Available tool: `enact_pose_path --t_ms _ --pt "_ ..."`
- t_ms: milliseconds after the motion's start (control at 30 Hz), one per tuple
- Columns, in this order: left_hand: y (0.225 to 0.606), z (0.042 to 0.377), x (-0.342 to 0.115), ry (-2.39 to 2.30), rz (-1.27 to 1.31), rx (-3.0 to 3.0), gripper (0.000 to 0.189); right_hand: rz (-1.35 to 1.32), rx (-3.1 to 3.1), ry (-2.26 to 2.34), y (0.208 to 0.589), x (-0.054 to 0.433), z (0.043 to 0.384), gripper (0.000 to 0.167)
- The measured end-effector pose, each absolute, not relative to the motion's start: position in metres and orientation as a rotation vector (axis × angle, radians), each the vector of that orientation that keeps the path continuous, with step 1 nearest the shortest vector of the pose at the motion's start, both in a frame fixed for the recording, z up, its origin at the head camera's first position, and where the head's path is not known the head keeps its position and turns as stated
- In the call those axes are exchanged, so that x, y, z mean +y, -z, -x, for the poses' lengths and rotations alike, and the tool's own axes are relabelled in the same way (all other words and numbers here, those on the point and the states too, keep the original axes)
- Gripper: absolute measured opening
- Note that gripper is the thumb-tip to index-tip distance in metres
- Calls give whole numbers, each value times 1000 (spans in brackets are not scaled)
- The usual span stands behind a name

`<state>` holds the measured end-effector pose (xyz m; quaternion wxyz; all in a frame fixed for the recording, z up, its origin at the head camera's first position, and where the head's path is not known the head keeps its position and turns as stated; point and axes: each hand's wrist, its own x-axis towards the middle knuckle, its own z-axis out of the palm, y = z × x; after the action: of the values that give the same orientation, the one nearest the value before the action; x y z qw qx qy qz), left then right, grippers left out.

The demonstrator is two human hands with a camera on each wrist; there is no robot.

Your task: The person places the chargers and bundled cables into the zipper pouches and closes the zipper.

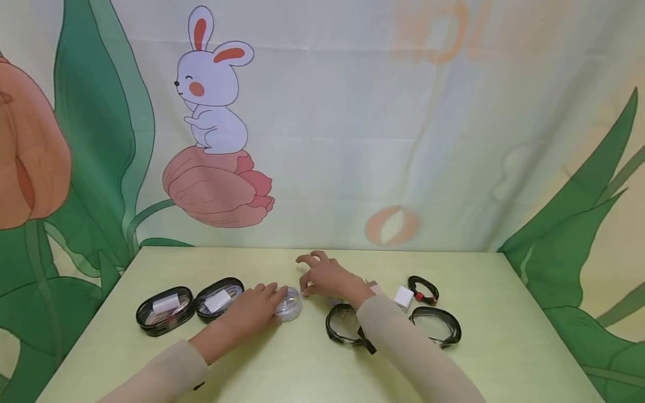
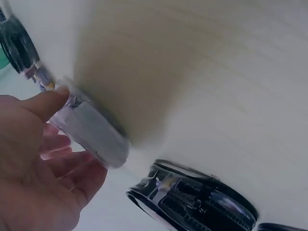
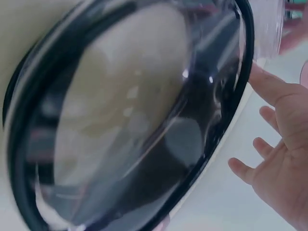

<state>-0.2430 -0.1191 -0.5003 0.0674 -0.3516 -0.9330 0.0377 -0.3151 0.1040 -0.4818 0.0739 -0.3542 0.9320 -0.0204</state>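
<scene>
My left hand holds a small clear round case with a light-coloured coil visible inside. In the left wrist view the thumb and fingers grip this clear case from both sides, and it stands on its edge. Just right of the case, my right hand hovers with fingers spread and slightly bent, holding nothing. Something small and purplish lies under the right wrist, partly hidden. A black-rimmed clear zip pouch sits below the right forearm and fills much of the right wrist view.
Two black-rimmed pouches with white chargers and cables stand at the left, the second pouch close to my left hand. On the right are a white charger, a black cable with a red tie and another clear pouch.
</scene>
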Motion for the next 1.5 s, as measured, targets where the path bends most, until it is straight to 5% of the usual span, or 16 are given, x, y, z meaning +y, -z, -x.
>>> enact_pose_path --t_ms 300,800,1200,1500 --pt "502 244 -133 -91 1344 -2747 55 1046 2846 -55 485 103 313 10" --pt "505 238 -127 -237 1127 -2725 41 1210 2705 -59 475 92 296 6" --pt "508 234 -128 -55 1140 -2827 53 966 2841 -60 480 85 283 7" --pt "507 236 -129 -28 1115 -2737 43 906 3067 -41 486 54 254 13"
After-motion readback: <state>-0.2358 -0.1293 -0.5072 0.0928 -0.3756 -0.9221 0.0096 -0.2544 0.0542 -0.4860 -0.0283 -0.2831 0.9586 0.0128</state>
